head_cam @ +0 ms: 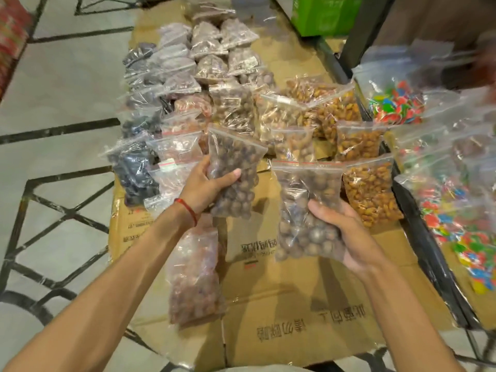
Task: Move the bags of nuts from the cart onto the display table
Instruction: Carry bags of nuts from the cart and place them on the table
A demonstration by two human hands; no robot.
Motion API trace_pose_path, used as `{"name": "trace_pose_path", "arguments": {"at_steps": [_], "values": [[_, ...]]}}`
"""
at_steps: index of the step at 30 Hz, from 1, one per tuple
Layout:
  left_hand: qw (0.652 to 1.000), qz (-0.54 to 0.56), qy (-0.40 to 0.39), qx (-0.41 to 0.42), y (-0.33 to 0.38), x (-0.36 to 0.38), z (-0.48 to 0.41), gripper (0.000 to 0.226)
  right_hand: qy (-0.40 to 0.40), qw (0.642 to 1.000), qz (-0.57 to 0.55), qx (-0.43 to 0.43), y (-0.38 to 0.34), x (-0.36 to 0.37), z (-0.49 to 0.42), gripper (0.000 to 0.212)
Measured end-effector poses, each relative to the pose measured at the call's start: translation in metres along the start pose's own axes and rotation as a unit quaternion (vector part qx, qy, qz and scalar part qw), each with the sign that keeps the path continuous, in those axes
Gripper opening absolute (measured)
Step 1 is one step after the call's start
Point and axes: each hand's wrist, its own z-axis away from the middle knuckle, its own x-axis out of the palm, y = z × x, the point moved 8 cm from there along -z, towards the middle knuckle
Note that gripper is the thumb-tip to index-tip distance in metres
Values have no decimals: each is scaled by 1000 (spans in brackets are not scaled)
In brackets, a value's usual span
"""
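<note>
My left hand (204, 186) is gripping a small clear zip bag of round brown nuts (233, 173), thumb curling across its front. My right hand (349, 237) is clutching a larger clear zip bag of round brown nuts (308, 210) from beneath. Both bags are hanging over the middle of the cardboard-covered counter (295, 318). A clear bag of reddish nuts (196, 277) is lying towards the near left corner, and a clear bag of orange-brown kernels (370, 189) is sitting at the right edge.
</note>
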Motion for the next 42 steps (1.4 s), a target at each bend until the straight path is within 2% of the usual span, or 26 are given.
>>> {"name": "trace_pose_path", "arguments": {"at_steps": [6, 10, 13, 15, 18, 23, 24, 26, 28, 32, 36, 39, 42], "values": [[997, -56, 50, 26, 14, -6, -61, 41, 0, 1000, -1, 0, -25, -6, -38, 36], [992, -99, 74, 16, 19, -10, -101, 55, -1, 1000, -4, 8, -31, -13, -64, 27], [994, -87, 64, -8, 18, -7, -128, 59, 0, 1000, -5, 6, -35, -14, -79, 34], [994, -87, 67, -17, 20, -4, -143, 51, 10, 1000, -3, 2, -36, -14, -87, 41], [992, -102, 75, -16, 17, -3, -162, 43, 27, 1000, 4, -5, -33, -19, -95, 38], [978, -175, 103, -39, 4, -7, -179, 45, 20, 1000, 11, 16, -22, -20, -98, 75], [974, -193, 114, -38, 7, -5, -177, 44, 17, 1000, 9, 17, -21, -20, -98, 73], [959, -248, 138, -26, 15, -1, -173, 45, 16, 1000, -4, 17, -19, -21, -96, 50], [941, -301, 155, -9, 23, 2, -165, 51, 19, 1000, -6, 20, -17, -21, -93, 40], [913, -381, 122, 77, 38, 10, -128, 66, 10, 999, 20, 24, -9, -24, -86, 58], [877, -448, 69, 161, 43, 15, -69, 60, -4, 999, 30, 34, -1, -24, -78, 60], [819, -535, 68, 196, 43, 14, -21, 55, -4, 998, 24, 64, 2, -18, -70, 53], [754, -621, 81, 197, 38, 5, 14, 57, -2, 996, 42, 83, 5, -14, -64, 44]]}}
